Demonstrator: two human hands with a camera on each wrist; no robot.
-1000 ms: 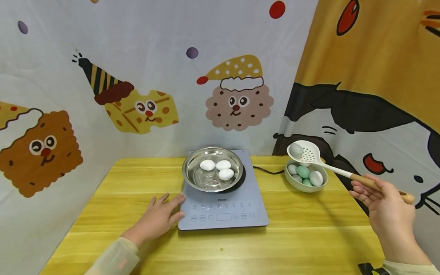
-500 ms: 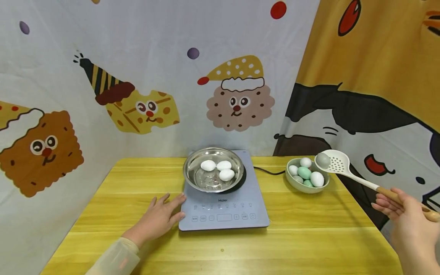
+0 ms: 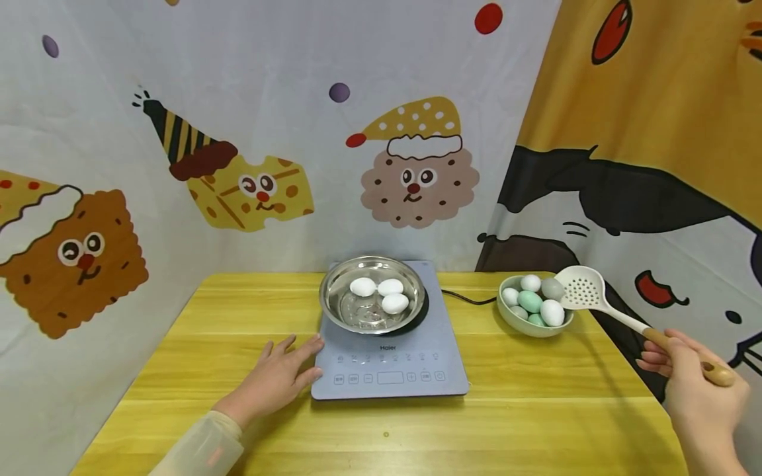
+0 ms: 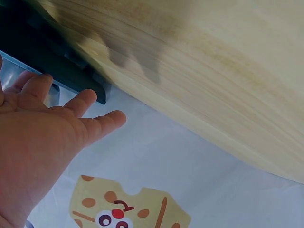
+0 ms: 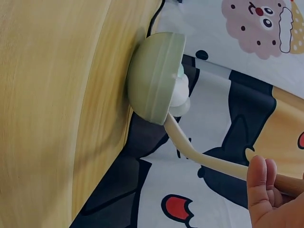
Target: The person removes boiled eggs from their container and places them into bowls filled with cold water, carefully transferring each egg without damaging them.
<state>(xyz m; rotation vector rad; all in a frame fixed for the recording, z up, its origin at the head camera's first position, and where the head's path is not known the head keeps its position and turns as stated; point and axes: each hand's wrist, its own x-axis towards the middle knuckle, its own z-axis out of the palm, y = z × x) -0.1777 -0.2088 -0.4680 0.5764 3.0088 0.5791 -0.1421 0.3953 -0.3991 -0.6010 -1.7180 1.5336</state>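
My right hand (image 3: 699, 390) grips the wooden handle of a white slotted spoon (image 3: 583, 288). The spoon's head is tilted against the right rim of a pale green bowl (image 3: 534, 328). In the bowl are several white, green and grey eggs. A grey egg (image 3: 552, 289) lies at the bowl's right side, against the spoon's left lip. My left hand (image 3: 270, 377) has its fingers spread, the tips touching the left edge of an induction cooktop (image 3: 387, 363). On the cooktop stands a steel pan (image 3: 333, 311) with three white eggs (image 3: 395, 304) in it.
A black cord (image 3: 470, 299) runs from the cooktop behind the bowl. All of this stands on a yellow wooden table (image 3: 238, 317). Printed cloth (image 3: 286, 79) hangs close behind and at both sides.
The spoon moved right with the grey egg, away from over the bowl, then came back down to the rim. The egg passed from the spoon into the bowl. The left hand stayed put.
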